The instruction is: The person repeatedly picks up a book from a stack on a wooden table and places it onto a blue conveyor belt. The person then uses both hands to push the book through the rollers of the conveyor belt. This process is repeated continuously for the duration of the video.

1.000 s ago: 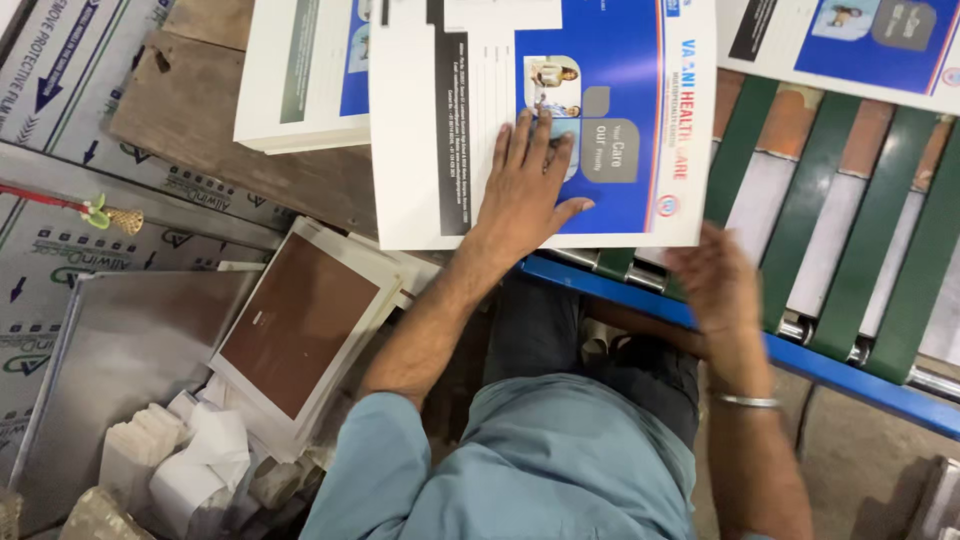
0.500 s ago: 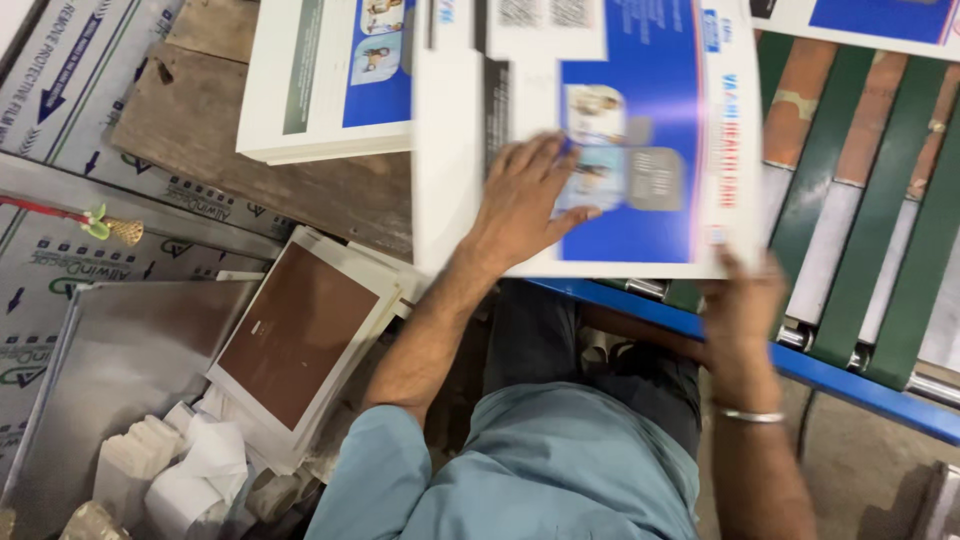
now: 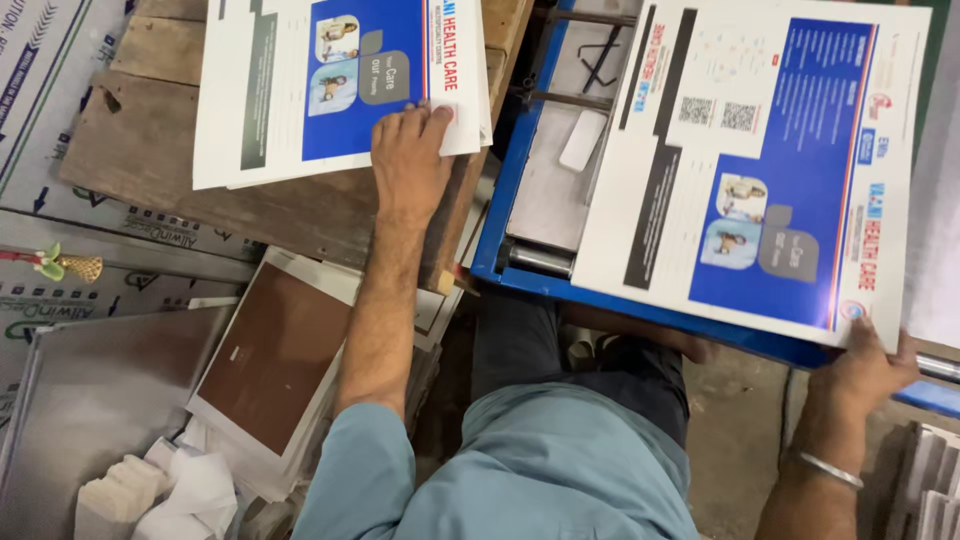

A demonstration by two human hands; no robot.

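Note:
My left hand (image 3: 405, 160) lies flat on the near right corner of a stack of white and blue printed sheets (image 3: 300, 85) on a worn wooden table (image 3: 200, 195). Its fingers press the top sheet's edge. My right hand (image 3: 865, 365) grips the near right corner of another white and blue printed sheet (image 3: 760, 170), which lies across the blue metal frame of a machine (image 3: 520, 250). A metal bangle (image 3: 825, 468) circles my right wrist.
A pile of brown-faced sheets (image 3: 275, 355) sits below the table at left, beside a grey metal plate (image 3: 90, 400) and crumpled white paper (image 3: 180, 490). Flattened cartons (image 3: 40, 90) lie at far left. A roller (image 3: 540, 258) runs inside the frame.
The view has swung right. My left hand has carried its sheet left onto the stack on the wooden table. My right hand now holds a second sheet on the blue frame.

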